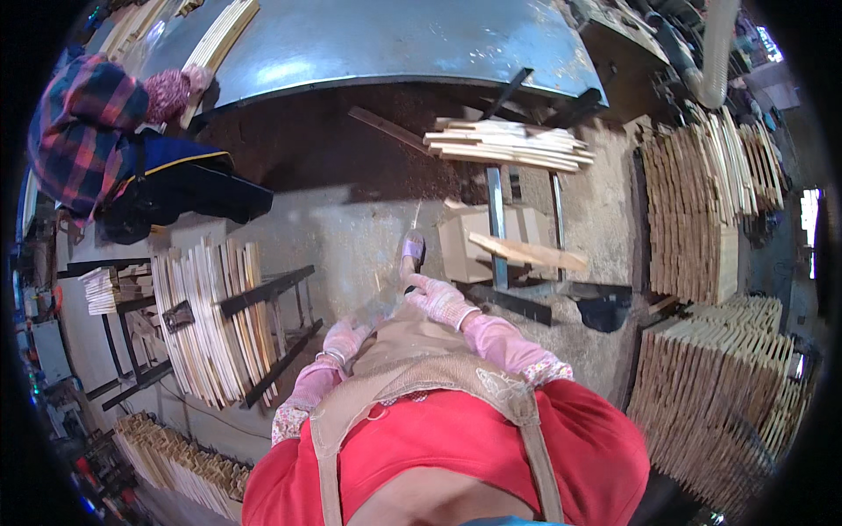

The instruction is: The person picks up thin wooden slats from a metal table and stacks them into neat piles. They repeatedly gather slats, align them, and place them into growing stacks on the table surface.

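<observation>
My left hand [345,339], in a pale pink glove, hangs beside the left edge of my tan apron [412,340]. Its fingers are blurred, so their pose is unclear. In front of the apron is my right hand [441,302], also gloved, with its fingers drawn together. A small dark spot shows at its fingertips; what they hold, if anything, I cannot make out. Ahead and to the right, a metal rack carries a stack of pale wooden strips [509,145]. One loose wooden piece [529,252] lies lower on that rack, above a cardboard box [456,245].
A co-worker [96,149] in a plaid top bends at the far left beside a large blue-grey table [377,44]. Wooden slats [206,316] lie on a black metal stand at left. Tall wood stacks [688,210] line the right side. A dark bucket-like container [605,309] stands near them.
</observation>
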Demonstrator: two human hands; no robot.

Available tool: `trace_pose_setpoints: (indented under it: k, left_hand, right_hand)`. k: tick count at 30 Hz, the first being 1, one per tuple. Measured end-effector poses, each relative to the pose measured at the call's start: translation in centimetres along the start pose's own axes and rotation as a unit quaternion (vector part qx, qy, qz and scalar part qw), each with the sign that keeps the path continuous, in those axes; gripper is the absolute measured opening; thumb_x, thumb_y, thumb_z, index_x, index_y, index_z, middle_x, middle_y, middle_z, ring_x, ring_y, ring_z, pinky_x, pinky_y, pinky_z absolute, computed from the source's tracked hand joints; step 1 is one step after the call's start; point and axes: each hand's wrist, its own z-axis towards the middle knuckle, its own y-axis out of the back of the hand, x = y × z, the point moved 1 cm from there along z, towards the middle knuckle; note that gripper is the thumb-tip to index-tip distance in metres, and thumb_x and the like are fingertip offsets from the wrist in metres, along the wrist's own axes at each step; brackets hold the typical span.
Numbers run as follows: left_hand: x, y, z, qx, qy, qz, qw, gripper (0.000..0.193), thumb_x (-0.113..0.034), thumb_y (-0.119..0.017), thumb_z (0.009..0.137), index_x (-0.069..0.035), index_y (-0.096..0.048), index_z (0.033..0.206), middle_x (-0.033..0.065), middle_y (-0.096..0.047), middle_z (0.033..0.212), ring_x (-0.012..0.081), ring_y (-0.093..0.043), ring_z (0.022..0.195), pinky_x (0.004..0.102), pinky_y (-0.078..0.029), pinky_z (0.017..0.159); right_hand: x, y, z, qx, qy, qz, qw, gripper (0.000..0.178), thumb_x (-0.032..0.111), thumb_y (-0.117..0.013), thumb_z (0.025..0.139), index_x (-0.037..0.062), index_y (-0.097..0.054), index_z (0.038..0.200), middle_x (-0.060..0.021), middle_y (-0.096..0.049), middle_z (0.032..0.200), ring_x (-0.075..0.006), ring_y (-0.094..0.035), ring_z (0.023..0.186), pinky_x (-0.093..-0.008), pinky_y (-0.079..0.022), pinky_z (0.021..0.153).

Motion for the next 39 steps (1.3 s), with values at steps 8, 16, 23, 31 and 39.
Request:
trace_pose_setpoints:
  k: [8,16,23,31,39]
  left_hand:
    - [-1.5,2.9,9.7,-0.080,0.045,0.052,0.994,0.070,-0.056,-0.073,0.086,-0.014,-0.064,0.142,0.0184,-0.064,0.143,0.0409,-0.061,0.133,0.0503,-0.051,0.109]
    - [0.1,5.6,24.2,-0.153,-0.001,0.164,0.975,0.093,-0.067,-0.080,0.078,-0.009,-0.060,0.148,0.0193,-0.050,0.157,0.0416,-0.042,0.149,0.0574,-0.034,0.121]
    - [3.7,8.3,34.1,-0.277,-0.020,0.195,0.941,0.072,-0.045,-0.081,0.083,-0.006,-0.062,0.142,0.0204,-0.052,0.156,0.0471,-0.045,0.146,0.0608,-0.033,0.122]
    - [8.1,10.8,40.6,-0.301,-0.027,0.217,0.928,0.071,-0.040,-0.083,0.081,-0.008,-0.060,0.140,0.0238,-0.051,0.151,0.0505,-0.044,0.143,0.0661,-0.031,0.118]
    - [4.4,13.9,38.9,-0.224,-0.099,0.195,0.950,0.070,-0.045,-0.081,0.082,-0.011,-0.060,0.140,0.0205,-0.050,0.154,0.0452,-0.042,0.148,0.0624,-0.036,0.118]
  right_hand:
    - [-11.5,3.0,27.7,-0.004,-0.087,-0.029,0.996,0.051,0.039,-0.061,0.105,0.0058,-0.067,0.143,-0.0203,-0.075,0.132,-0.0340,-0.071,0.123,-0.0407,-0.051,0.111]
    - [-23.9,10.8,54.2,0.037,-0.200,-0.222,0.954,0.064,0.046,-0.058,0.101,0.0150,-0.059,0.157,-0.0195,-0.059,0.157,-0.0393,-0.058,0.143,-0.0453,-0.047,0.119]
    - [-36.0,14.1,73.9,-0.194,-0.205,-0.174,0.943,0.051,0.042,-0.065,0.100,0.0102,-0.068,0.140,-0.0207,-0.069,0.136,-0.0395,-0.065,0.125,-0.0493,-0.052,0.104]
    - [-40.8,15.8,83.7,-0.220,-0.205,0.044,0.953,0.042,0.039,-0.067,0.101,0.0101,-0.069,0.130,-0.0163,-0.070,0.121,-0.0319,-0.068,0.106,-0.0447,-0.054,0.084]
    - [-25.4,5.6,70.8,-0.092,-0.165,0.420,0.888,0.033,0.037,-0.070,0.102,0.0100,-0.071,0.121,-0.0118,-0.072,0.107,-0.0243,-0.070,0.088,-0.0402,-0.055,0.064]
